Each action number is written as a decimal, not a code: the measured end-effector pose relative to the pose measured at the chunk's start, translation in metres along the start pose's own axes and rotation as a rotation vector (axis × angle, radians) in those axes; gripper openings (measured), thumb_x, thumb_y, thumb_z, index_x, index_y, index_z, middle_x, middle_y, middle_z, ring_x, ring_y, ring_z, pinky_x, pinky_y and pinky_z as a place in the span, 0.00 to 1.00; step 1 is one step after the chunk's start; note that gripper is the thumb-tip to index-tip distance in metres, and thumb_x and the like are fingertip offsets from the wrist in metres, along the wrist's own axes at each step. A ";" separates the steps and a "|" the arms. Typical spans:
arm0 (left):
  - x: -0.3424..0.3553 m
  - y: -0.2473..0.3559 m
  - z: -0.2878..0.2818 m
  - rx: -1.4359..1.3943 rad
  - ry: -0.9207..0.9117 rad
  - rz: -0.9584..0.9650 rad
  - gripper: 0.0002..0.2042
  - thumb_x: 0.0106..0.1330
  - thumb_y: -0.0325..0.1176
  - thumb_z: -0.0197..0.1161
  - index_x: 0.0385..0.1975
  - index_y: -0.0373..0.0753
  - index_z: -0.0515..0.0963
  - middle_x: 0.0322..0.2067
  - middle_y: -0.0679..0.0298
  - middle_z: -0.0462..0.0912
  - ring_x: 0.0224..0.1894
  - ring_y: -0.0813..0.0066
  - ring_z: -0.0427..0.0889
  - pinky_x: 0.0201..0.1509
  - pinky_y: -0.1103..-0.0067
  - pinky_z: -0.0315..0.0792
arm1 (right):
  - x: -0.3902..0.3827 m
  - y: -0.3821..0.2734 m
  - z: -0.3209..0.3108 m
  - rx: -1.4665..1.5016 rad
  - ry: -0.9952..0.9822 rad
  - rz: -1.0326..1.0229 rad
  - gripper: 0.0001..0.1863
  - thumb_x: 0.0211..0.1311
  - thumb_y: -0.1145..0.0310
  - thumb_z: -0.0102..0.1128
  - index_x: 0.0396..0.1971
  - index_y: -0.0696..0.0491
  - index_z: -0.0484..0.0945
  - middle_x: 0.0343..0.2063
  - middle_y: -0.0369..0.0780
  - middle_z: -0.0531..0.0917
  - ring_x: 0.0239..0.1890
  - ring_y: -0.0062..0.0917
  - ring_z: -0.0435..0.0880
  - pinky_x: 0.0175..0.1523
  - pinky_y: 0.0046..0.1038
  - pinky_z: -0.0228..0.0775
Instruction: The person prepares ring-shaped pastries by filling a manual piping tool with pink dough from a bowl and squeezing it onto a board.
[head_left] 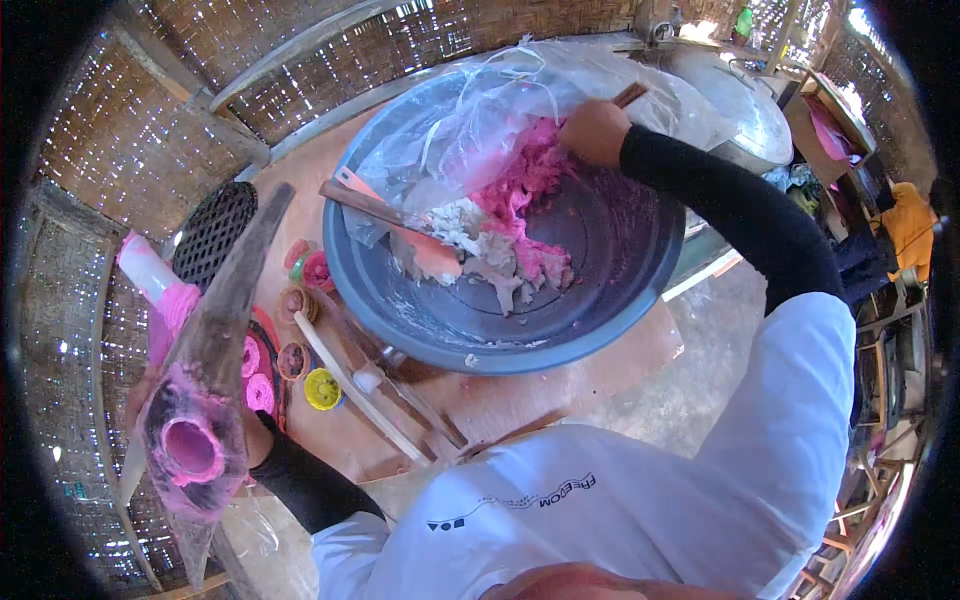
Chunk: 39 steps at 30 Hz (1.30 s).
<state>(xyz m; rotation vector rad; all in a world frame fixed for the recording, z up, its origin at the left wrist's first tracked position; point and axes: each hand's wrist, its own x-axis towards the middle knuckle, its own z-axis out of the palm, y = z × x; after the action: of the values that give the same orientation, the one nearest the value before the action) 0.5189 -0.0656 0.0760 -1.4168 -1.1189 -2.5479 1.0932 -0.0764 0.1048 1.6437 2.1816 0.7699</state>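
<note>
Dark printed lettering [512, 500] crosses our white shirt [680, 480], and a brownish desk [625, 355] beside woven walls [400, 70] carries our blue basin [420, 340] of pink dough [515, 200]. Our right hand [597, 133] curls at the dough's far right edge, its hold unclear; behind a wooden tool [228, 270], our left hand [257, 438] is mostly hidden, its grip untellable.

The pinkish-brown tabletop [625, 350] bears a blue-grey basin [625, 285], yellow cup [322, 389] and pale stick [346, 374].
</note>
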 end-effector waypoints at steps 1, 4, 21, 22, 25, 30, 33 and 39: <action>0.000 0.000 0.000 -0.003 -0.006 -0.001 0.19 0.51 0.37 0.58 0.43 0.37 0.67 0.41 0.60 0.71 0.44 0.67 0.70 0.50 0.71 0.65 | -0.002 -0.006 -0.001 0.029 0.007 0.016 0.06 0.39 0.67 0.54 0.14 0.52 0.77 0.16 0.43 0.79 0.22 0.35 0.80 0.26 0.35 0.71; -0.002 -0.001 0.004 -0.023 -0.034 -0.015 0.19 0.52 0.37 0.58 0.43 0.37 0.67 0.41 0.59 0.71 0.44 0.67 0.70 0.50 0.71 0.65 | -0.014 -0.005 -0.012 0.077 -0.044 -0.034 0.06 0.39 0.66 0.55 0.14 0.51 0.77 0.16 0.43 0.79 0.22 0.35 0.80 0.26 0.36 0.71; -0.009 0.060 0.133 0.138 -0.754 0.210 0.30 0.40 0.43 0.68 0.42 0.35 0.66 0.34 0.58 0.73 0.38 0.68 0.73 0.40 0.72 0.68 | -0.043 -0.141 -0.238 0.961 0.754 0.398 0.21 0.47 0.79 0.52 0.44 0.46 0.76 0.23 0.42 0.75 0.24 0.33 0.75 0.30 0.30 0.67; 0.000 0.079 0.130 0.452 -0.649 0.534 0.34 0.39 0.47 0.68 0.45 0.35 0.63 0.35 0.56 0.72 0.39 0.65 0.73 0.41 0.69 0.67 | -0.033 -0.159 -0.236 1.003 0.833 0.425 0.22 0.47 0.80 0.53 0.44 0.46 0.76 0.23 0.41 0.74 0.24 0.32 0.74 0.30 0.30 0.67; 0.005 0.073 0.125 0.244 -0.667 0.324 0.30 0.45 0.48 0.64 0.45 0.37 0.64 0.38 0.57 0.72 0.42 0.64 0.72 0.47 0.69 0.65 | -0.014 -0.202 -0.242 0.699 0.848 0.433 0.23 0.44 0.82 0.51 0.43 0.49 0.76 0.24 0.41 0.73 0.26 0.30 0.74 0.32 0.27 0.67; 0.036 0.064 0.098 -0.090 -0.931 0.101 0.20 0.50 0.44 0.62 0.36 0.37 0.71 0.34 0.59 0.76 0.38 0.68 0.74 0.48 0.73 0.66 | -0.015 -0.194 -0.265 0.487 0.766 0.294 0.18 0.46 0.71 0.56 0.41 0.42 0.77 0.20 0.37 0.73 0.21 0.28 0.73 0.24 0.29 0.65; 0.038 0.057 0.104 -0.065 -0.830 -0.085 0.16 0.49 0.36 0.65 0.32 0.37 0.68 0.26 0.63 0.72 0.31 0.70 0.75 0.37 0.76 0.69 | 0.004 -0.175 -0.293 0.357 0.580 0.207 0.12 0.48 0.65 0.54 0.36 0.43 0.77 0.18 0.35 0.74 0.18 0.26 0.75 0.19 0.28 0.64; 0.036 0.068 0.103 0.025 -0.675 0.161 0.20 0.42 0.40 0.69 0.26 0.36 0.65 0.21 0.63 0.70 0.24 0.72 0.71 0.30 0.75 0.66 | 0.018 -0.227 -0.318 0.215 0.419 0.179 0.16 0.47 0.69 0.52 0.40 0.46 0.73 0.21 0.34 0.74 0.18 0.29 0.76 0.21 0.30 0.67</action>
<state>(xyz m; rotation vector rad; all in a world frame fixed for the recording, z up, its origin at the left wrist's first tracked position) 0.5961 -0.0435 0.1763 -2.3364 -1.0129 -1.9731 0.7378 -0.1792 0.2323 1.9497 2.4952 1.0411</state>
